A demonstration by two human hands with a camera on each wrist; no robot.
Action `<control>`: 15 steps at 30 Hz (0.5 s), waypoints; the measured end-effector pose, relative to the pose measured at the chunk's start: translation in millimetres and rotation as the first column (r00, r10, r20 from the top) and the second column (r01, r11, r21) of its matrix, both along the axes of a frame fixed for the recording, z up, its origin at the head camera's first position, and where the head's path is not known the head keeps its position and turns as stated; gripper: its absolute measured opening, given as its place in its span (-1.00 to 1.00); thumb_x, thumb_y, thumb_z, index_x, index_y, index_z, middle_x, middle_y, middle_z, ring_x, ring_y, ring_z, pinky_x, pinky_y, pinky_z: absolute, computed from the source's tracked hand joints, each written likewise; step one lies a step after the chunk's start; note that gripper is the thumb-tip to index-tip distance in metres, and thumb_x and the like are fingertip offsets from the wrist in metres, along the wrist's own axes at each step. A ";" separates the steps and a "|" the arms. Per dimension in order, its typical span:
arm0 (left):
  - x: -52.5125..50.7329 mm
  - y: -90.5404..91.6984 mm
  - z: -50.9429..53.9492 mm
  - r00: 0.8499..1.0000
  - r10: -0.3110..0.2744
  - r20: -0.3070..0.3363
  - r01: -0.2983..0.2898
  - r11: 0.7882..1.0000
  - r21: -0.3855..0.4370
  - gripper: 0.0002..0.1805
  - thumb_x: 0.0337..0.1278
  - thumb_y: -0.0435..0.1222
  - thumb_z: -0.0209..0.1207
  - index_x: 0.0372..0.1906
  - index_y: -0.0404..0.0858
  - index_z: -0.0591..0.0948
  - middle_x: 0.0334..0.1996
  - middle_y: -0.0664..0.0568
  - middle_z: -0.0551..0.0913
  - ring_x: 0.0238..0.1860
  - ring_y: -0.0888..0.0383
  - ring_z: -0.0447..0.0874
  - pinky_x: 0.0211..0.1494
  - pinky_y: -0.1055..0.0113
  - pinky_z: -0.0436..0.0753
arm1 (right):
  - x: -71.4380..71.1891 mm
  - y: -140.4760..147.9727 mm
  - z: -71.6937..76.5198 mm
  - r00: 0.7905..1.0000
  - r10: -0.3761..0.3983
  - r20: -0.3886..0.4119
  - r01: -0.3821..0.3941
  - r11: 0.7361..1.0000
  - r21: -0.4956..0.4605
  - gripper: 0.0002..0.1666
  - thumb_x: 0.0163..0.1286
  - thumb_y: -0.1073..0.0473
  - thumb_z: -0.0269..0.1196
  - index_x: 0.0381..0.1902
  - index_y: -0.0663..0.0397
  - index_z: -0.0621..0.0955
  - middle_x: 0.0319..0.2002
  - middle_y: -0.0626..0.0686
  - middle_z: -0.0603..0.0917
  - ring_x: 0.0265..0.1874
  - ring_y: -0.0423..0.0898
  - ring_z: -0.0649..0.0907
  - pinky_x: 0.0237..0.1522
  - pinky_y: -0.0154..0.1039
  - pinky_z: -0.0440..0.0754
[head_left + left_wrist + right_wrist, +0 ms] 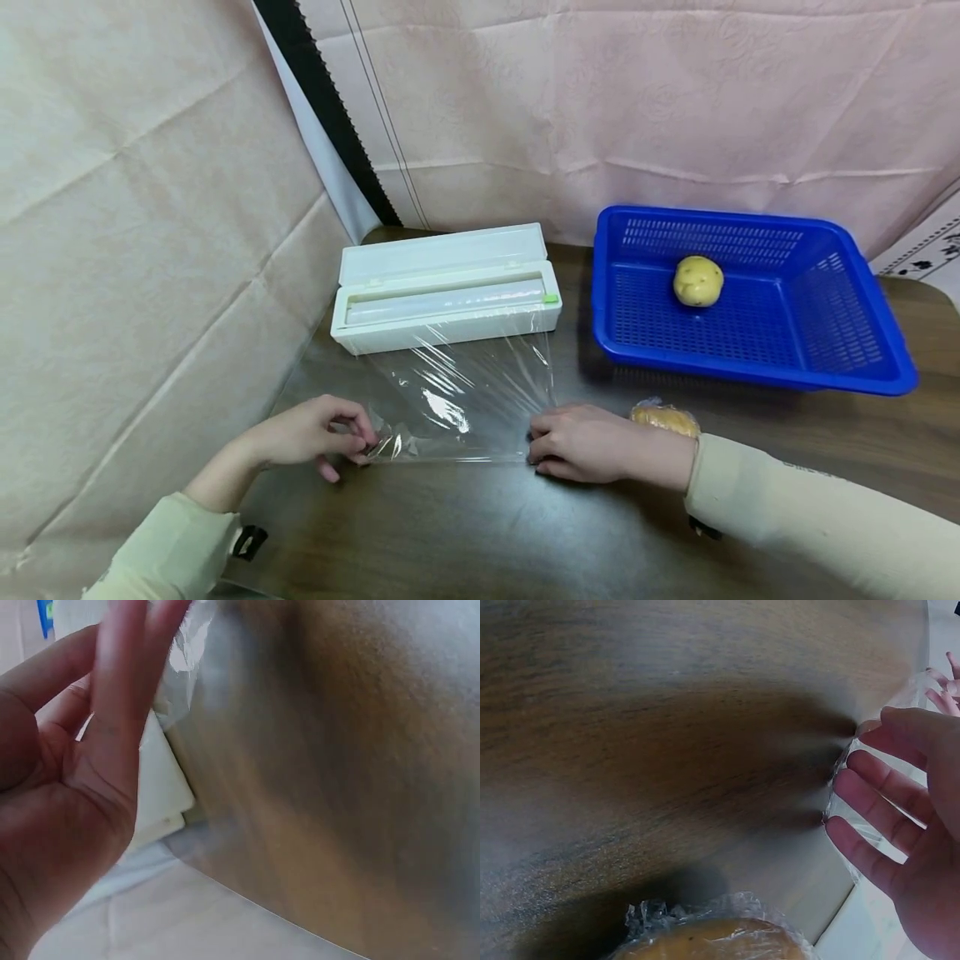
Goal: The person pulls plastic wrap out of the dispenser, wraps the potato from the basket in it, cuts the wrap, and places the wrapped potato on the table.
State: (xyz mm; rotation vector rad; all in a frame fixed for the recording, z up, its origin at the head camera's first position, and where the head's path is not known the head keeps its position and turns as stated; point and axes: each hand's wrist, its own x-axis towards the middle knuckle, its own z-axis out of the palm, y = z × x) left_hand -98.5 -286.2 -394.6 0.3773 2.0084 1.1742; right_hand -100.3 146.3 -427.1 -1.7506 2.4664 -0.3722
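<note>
Stretching between two hands, the film [446, 408] spreads over the brown table [450, 533], creased and shiny, its near edge running almost straight at six o'clock. At nine from its middle, a shade low, the left hand [322, 432] pinches the bunched corner; toward four, the right hand [577, 443] grips the other end of that edge, thumb and fingertips on the plastic. The hands are well apart from each other, each clamped on the film. At twelve the film runs up over the front of the white box [351, 338], where the roll [450, 302] lies inside, a green tab [551, 298] at its three o'clock end, the lid [442, 252] open behind. Just past three, near the right wrist, sits a yellow lump [663, 417] in clear wrap, partly hidden by the arm. Out past two is the blue basket [750, 372], one potato [698, 282] resting in it. Pale cloth [720, 100] hangs from nine round to two.
</note>
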 end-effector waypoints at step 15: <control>6.2 28.7 -5.3 0.821 -0.053 -0.568 -0.061 0.982 -0.180 -0.89 0.28 -0.45 0.40 -0.16 -0.23 0.75 -0.29 0.12 0.75 -0.28 0.25 0.72 -0.18 0.26 0.76 | 1.5 0.9 -0.2 1.000 -0.001 -0.027 0.000 1.000 -0.022 -0.94 0.48 0.06 0.39 -0.21 -0.18 0.79 -0.28 -0.18 0.60 -0.22 -0.22 0.63 -0.15 -0.18 0.71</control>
